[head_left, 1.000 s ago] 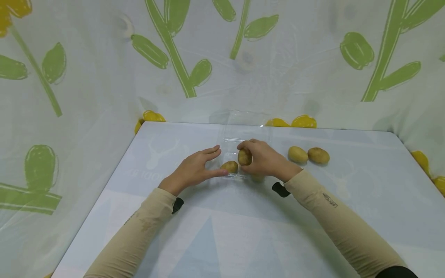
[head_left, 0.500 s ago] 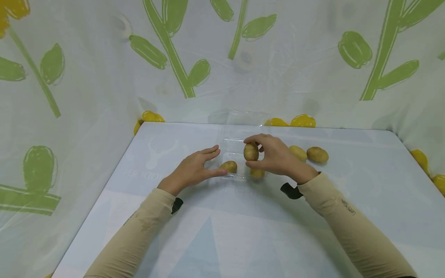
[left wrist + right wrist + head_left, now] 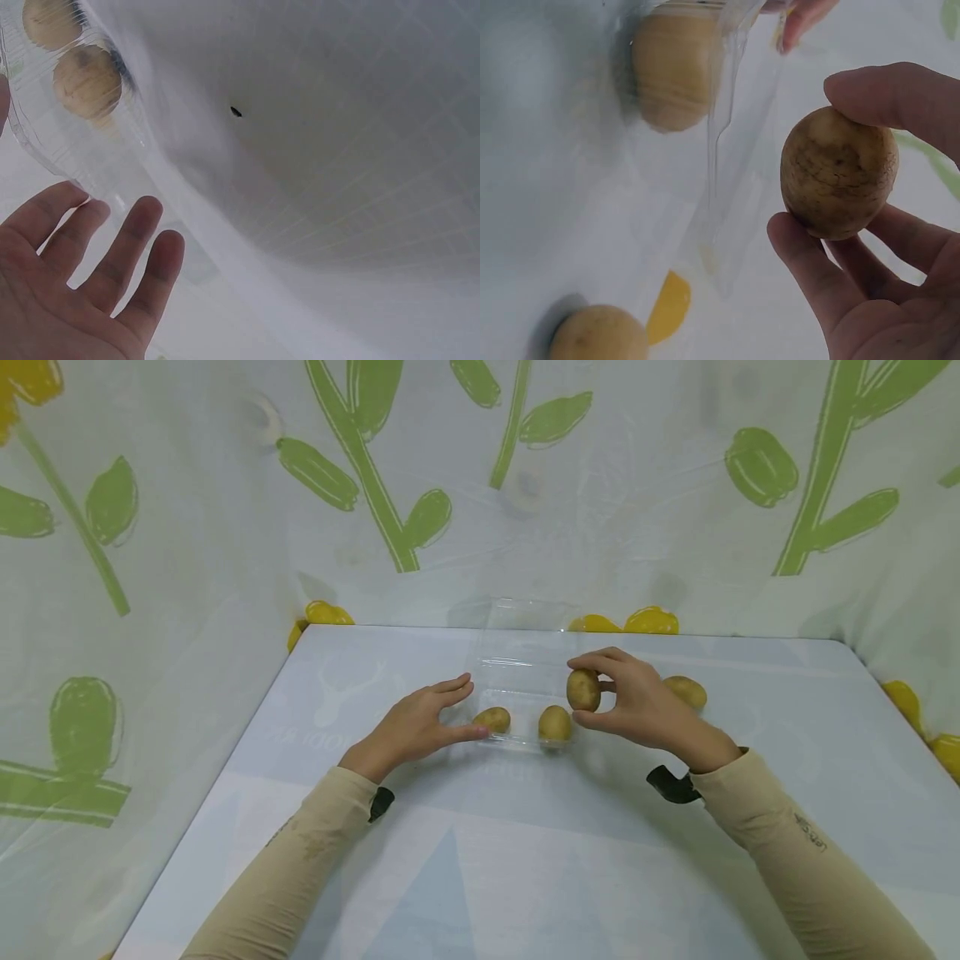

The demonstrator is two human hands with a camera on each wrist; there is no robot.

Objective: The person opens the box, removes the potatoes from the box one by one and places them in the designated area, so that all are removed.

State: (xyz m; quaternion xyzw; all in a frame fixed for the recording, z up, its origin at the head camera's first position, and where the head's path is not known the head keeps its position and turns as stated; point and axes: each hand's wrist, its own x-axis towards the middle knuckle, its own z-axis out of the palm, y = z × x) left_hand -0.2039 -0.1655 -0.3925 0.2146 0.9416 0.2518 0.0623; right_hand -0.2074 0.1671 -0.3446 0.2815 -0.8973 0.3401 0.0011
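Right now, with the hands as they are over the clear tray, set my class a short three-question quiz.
1. True or false: the right hand pinches a potato.
2. How many potatoes lie in the clear tray?
3. The left hand is: A) gripping a potato, B) flat with straight fingers at the tray's edge, C) off the table.

Key: 1 true; 2 two; 3 B.
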